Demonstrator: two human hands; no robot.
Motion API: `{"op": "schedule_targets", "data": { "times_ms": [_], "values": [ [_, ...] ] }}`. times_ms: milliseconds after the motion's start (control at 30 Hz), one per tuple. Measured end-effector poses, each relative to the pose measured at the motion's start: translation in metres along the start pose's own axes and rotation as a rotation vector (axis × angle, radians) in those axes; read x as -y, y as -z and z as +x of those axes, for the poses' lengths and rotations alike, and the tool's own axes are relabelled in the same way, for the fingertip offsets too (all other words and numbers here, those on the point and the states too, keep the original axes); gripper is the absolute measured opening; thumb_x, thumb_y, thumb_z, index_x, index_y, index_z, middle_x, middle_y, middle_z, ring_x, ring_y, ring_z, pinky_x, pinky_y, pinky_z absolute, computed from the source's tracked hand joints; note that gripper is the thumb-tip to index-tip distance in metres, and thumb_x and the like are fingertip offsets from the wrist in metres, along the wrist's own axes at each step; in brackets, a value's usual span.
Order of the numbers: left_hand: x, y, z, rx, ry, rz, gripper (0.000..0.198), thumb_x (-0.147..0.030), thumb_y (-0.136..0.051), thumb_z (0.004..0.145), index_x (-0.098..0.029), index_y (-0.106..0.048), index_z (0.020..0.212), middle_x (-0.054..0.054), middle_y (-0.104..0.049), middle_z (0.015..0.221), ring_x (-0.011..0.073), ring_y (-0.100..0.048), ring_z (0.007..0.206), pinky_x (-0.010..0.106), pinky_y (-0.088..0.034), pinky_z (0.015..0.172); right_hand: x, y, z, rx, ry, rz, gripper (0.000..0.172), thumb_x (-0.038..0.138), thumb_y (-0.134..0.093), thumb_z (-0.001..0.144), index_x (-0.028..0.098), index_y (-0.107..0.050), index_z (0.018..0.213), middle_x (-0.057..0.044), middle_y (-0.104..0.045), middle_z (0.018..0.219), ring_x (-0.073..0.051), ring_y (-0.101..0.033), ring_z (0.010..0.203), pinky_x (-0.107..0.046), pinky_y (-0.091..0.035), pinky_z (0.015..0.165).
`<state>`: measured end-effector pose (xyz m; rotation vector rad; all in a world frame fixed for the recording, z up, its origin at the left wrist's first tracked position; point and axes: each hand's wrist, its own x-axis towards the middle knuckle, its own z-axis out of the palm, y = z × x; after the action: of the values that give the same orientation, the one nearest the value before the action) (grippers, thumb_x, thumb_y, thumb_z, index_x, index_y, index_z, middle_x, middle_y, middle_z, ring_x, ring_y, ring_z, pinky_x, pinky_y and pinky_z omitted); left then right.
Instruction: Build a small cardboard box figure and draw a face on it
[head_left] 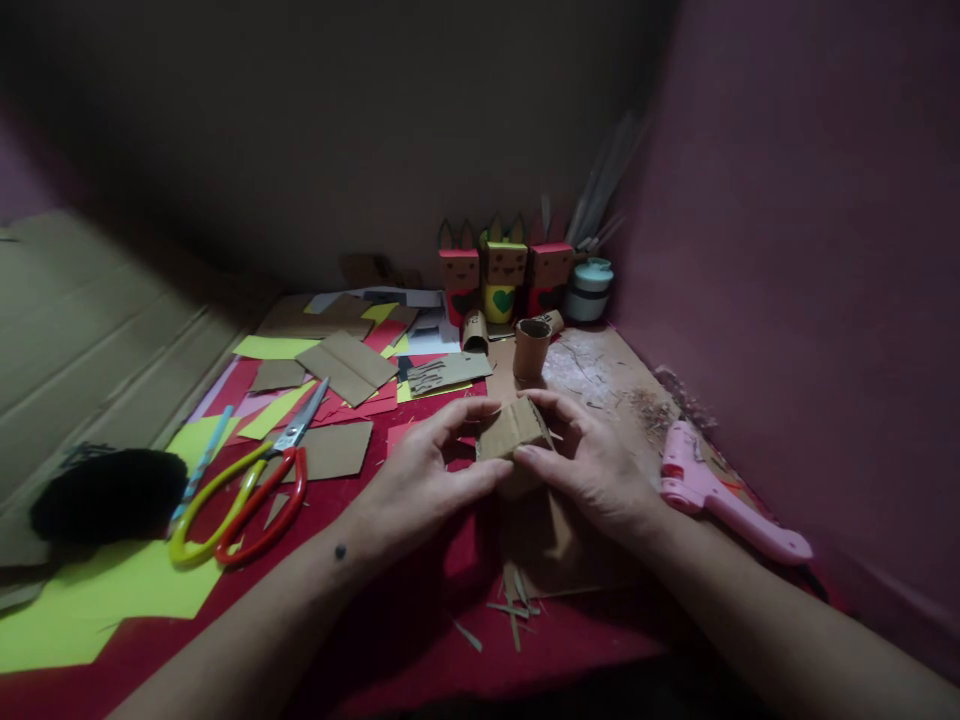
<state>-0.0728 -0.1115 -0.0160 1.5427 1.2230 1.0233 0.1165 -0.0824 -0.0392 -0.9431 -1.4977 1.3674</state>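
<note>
Between my two hands is a small folded cardboard box (pixel 514 428), held above a flat cardboard sheet (pixel 570 570). My left hand (pixel 439 465) grips its left side, thumb at the near edge and fingers at the back. On the other side, my right hand (pixel 581 450) pinches it with the thumb on the near edge and fingers behind. Just beyond stands an upright cardboard tube (pixel 531 350). Thin cardboard scraps (pixel 517 605) lie on the red cloth nearer to me.
Scissors (pixel 289 450) with yellow and red handles lie left, among cardboard pieces (pixel 349 365) and coloured paper. A pink glue gun (pixel 720 495) lies right, near the wall. Box-headed figures with ears (pixel 504 275) and a light-blue pot (pixel 590 292) stand at the back.
</note>
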Motion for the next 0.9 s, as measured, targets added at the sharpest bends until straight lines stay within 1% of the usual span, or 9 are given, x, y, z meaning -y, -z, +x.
{"op": "schedule_targets", "data": {
  "times_ms": [100,167,267,333,400,467,600,800,900],
  "values": [
    [-0.003,-0.002,-0.001,-0.015,-0.008,-0.01,0.041,-0.033,-0.076,0.08,-0.023,-0.067,0.118,0.007,-0.071,0.12,0.0292,-0.065,0.114,0.044,-0.053,0.096,-0.004,0.0,0.0,0.006,0.025,0.006,0.055,0.036,-0.08,0.076,0.022,-0.057,0.124,-0.008,-0.067,0.115,-0.025,-0.065,0.107,-0.04,-0.052,0.095],
    [-0.005,-0.002,-0.002,-0.025,-0.014,-0.005,0.041,-0.032,-0.076,0.08,-0.024,-0.067,0.119,0.006,-0.07,0.123,0.0287,-0.064,0.116,0.042,-0.053,0.096,-0.006,0.001,0.0,0.034,0.061,0.051,0.057,0.035,-0.079,0.078,0.025,-0.055,0.128,-0.006,-0.066,0.114,-0.023,-0.065,0.105,-0.038,-0.054,0.092],
    [-0.007,0.0,-0.004,-0.012,-0.01,0.018,0.04,-0.032,-0.074,0.082,-0.025,-0.067,0.121,0.005,-0.07,0.126,0.0279,-0.064,0.117,0.04,-0.052,0.096,-0.009,0.003,0.001,0.06,0.186,0.037,0.061,0.027,-0.079,0.08,0.034,-0.053,0.135,-0.004,-0.062,0.121,-0.021,-0.062,0.11,-0.036,-0.053,0.094],
    [-0.009,0.001,-0.005,0.002,-0.019,0.024,0.039,-0.033,-0.073,0.083,-0.025,-0.067,0.121,0.005,-0.071,0.124,0.0271,-0.065,0.115,0.038,-0.053,0.093,-0.01,0.005,0.002,0.065,0.287,-0.047,0.052,0.023,-0.077,0.082,0.037,-0.062,0.129,-0.003,-0.06,0.124,-0.022,-0.057,0.118,-0.038,-0.048,0.102],
    [-0.01,0.001,-0.005,-0.001,-0.039,0.034,0.037,-0.032,-0.073,0.083,-0.025,-0.068,0.119,0.004,-0.072,0.121,0.0264,-0.066,0.113,0.037,-0.054,0.091,-0.009,0.007,0.003,0.066,0.341,-0.086,0.034,0.023,-0.077,0.083,0.035,-0.072,0.114,-0.003,-0.06,0.122,-0.023,-0.053,0.124,-0.04,-0.043,0.108],
    [-0.011,0.0,-0.005,-0.016,-0.069,0.068,0.034,-0.031,-0.073,0.083,-0.024,-0.07,0.117,0.004,-0.073,0.118,0.0256,-0.067,0.11,0.036,-0.054,0.09,-0.008,0.007,0.002,0.06,0.328,-0.051,0.024,0.023,-0.077,0.082,0.035,-0.076,0.104,-0.003,-0.06,0.119,-0.023,-0.05,0.128,-0.04,-0.042,0.109],
    [-0.012,-0.002,-0.003,-0.036,-0.174,0.098,0.026,-0.025,-0.071,0.084,-0.024,-0.073,0.11,0.003,-0.075,0.115,0.0239,-0.067,0.111,0.034,-0.052,0.095,-0.006,0.004,0.001,0.03,0.263,0.041,0.02,0.021,-0.08,0.079,0.034,-0.079,0.094,-0.003,-0.061,0.115,-0.023,-0.048,0.129,-0.039,-0.04,0.108],
    [-0.008,-0.003,-0.004,-0.094,-0.235,0.064,0.025,-0.024,-0.072,0.084,-0.025,-0.076,0.108,0.004,-0.075,0.117,0.0222,-0.066,0.116,0.031,-0.054,0.095,-0.009,0.002,0.003,0.017,0.247,0.135,0.019,0.021,-0.082,0.077,0.034,-0.081,0.091,-0.002,-0.062,0.111,-0.022,-0.052,0.123,-0.037,-0.041,0.106],
    [-0.008,-0.005,-0.005,-0.121,-0.232,0.097,0.027,-0.025,-0.07,0.087,-0.025,-0.077,0.113,0.004,-0.074,0.123,0.0209,-0.06,0.127,0.03,-0.049,0.105,-0.01,0.003,0.004,0.02,0.227,0.203,0.019,0.023,-0.081,0.078,0.035,-0.081,0.093,-0.002,-0.062,0.114,-0.022,-0.054,0.121,-0.037,-0.044,0.105]
  ]
}}
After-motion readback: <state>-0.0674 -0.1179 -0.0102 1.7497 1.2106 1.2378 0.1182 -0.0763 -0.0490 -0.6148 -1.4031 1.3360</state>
